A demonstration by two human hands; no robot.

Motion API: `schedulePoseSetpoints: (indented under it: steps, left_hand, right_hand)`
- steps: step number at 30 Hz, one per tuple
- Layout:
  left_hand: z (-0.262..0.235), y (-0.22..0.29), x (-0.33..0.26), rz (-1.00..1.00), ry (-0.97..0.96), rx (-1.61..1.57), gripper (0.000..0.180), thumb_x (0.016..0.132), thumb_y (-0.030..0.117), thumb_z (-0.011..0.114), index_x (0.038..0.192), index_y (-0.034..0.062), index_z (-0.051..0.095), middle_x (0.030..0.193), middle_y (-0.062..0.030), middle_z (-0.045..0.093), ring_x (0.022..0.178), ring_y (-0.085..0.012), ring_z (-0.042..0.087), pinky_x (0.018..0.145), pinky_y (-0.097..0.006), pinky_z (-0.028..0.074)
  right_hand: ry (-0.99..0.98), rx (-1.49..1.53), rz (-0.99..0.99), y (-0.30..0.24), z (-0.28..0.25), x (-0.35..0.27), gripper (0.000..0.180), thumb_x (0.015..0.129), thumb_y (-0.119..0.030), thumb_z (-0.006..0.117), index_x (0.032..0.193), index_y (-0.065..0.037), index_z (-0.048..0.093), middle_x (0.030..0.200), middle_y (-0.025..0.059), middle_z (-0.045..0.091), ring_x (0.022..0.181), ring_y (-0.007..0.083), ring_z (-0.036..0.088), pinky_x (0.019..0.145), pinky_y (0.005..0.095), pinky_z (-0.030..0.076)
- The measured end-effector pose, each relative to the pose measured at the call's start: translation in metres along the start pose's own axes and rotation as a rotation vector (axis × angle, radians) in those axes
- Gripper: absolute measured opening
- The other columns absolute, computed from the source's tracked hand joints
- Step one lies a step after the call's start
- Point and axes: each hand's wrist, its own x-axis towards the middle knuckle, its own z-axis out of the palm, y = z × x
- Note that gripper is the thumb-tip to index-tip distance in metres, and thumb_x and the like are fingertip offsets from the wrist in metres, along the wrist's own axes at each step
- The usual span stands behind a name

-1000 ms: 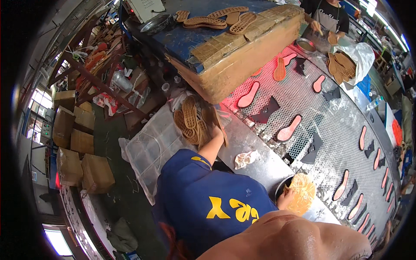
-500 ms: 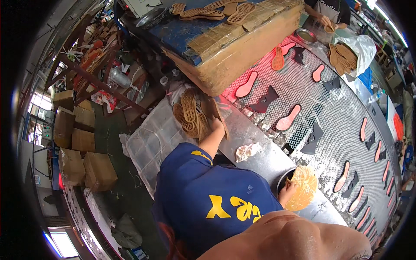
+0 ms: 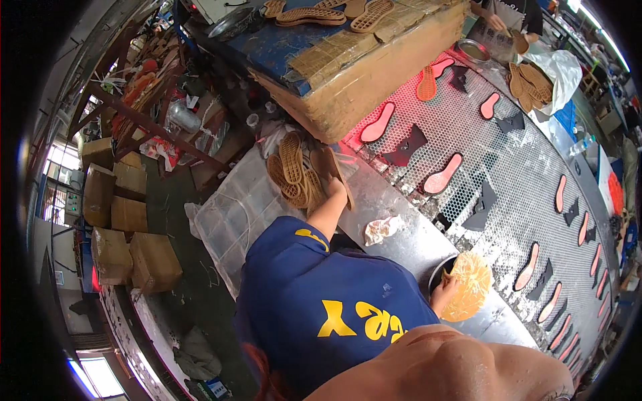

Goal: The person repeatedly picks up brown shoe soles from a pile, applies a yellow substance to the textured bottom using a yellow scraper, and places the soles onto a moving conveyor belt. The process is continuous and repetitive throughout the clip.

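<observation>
Wide perforated metal conveyor (image 3: 515, 167), running from 1 o'clock down to 4 o'clock, dotted with pink sole shapes (image 3: 441, 179) and dark cut pieces (image 3: 406, 144). Large cardboard-sided block with blue top (image 3: 348, 73) at 12 o'clock, tan soles (image 3: 314, 13) lying on it. Clear plastic bin (image 3: 234, 214) at 9 o'clock of centre, just beside the steel table edge (image 3: 394, 214). Brown cartons (image 3: 127, 227) stacked far out at 9 o'clock. Blue shirt with yellow marks (image 3: 321, 301) filling the lower middle.

Stack of tan soles (image 3: 294, 170) at 11 o'clock of centre, resting at the bin's upper corner. Left hand (image 3: 334, 192) stretched up to 11 o'clock, touching the stack's right side; fingers closed around a sole edge or only pressed flat against it — cannot tell. Right hand (image 3: 447, 289) at 4 o'clock, fingers pinched on the near rim of a round yellow mesh pad (image 3: 468, 286), held over a dark round pot (image 3: 438, 277) on the steel. Crumpled white rag (image 3: 382, 228) between the two hands, at centre, touching neither.
</observation>
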Motion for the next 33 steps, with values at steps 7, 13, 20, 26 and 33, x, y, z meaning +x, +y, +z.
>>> schedulePoseSetpoints:
  steps: [7, 13, 20, 26, 33]
  left_hand:
    - [0.014, -0.027, 0.017, 0.015, -0.063, -0.105, 0.036, 0.089, 0.041, 0.034, 0.107, 0.0116, 0.043, 0.091, -0.0117, 0.052, 0.075, -0.0291, 0.052, 0.067, -0.038, 0.04]
    - [0.016, -0.028, 0.024, 0.227, 0.017, -0.096, 0.039, 0.088, 0.053, 0.037, 0.082, 0.0149, 0.044, 0.069, -0.0074, 0.045, 0.057, -0.0254, 0.042, 0.052, -0.036, 0.034]
    - [-0.002, -0.031, 0.044, 0.216, 0.026, 0.009, 0.03, 0.09, 0.039, 0.035, 0.109, 0.0181, 0.042, 0.097, -0.0137, 0.049, 0.084, -0.0316, 0.047, 0.072, -0.039, 0.038]
    - [0.022, -0.037, 0.019, 0.18, 0.084, -0.087, 0.033, 0.089, 0.048, 0.036, 0.087, 0.0159, 0.044, 0.074, -0.0098, 0.045, 0.061, -0.0284, 0.043, 0.055, -0.039, 0.036]
    - [0.045, -0.025, -0.011, 0.342, 0.599, -0.273, 0.053, 0.088, 0.057, 0.038, 0.06, 0.0133, 0.047, 0.046, -0.0052, 0.041, 0.034, -0.0247, 0.038, 0.035, -0.039, 0.034]
  right_hand:
    - [0.028, 0.009, -0.031, 0.017, -0.005, 0.0, 0.019, 0.078, 0.009, 0.057, 0.095, 0.001, 0.059, 0.092, 0.0189, 0.051, 0.088, 0.035, 0.053, 0.075, 0.0408, 0.044]
    - [0.042, -0.028, -0.04, 0.023, -0.009, 0.003, 0.014, 0.081, 0.006, 0.057, 0.093, 0.0, 0.06, 0.09, 0.0186, 0.051, 0.086, 0.0344, 0.052, 0.076, 0.0406, 0.043]
    - [-0.021, 0.016, 0.003, 0.015, -0.015, 0.002, 0.018, 0.078, 0.009, 0.056, 0.094, 0.001, 0.058, 0.094, 0.0191, 0.05, 0.089, 0.0348, 0.053, 0.077, 0.0404, 0.045]
    - [0.028, 0.02, -0.008, 0.025, -0.016, 0.002, 0.017, 0.078, 0.008, 0.058, 0.093, 0.001, 0.059, 0.093, 0.0197, 0.05, 0.087, 0.0364, 0.053, 0.076, 0.0421, 0.044]
    - [-0.013, -0.083, -0.002, 0.018, -0.027, 0.004, 0.013, 0.08, 0.001, 0.063, 0.092, -0.003, 0.063, 0.091, 0.0191, 0.052, 0.085, 0.0367, 0.054, 0.074, 0.0429, 0.044]
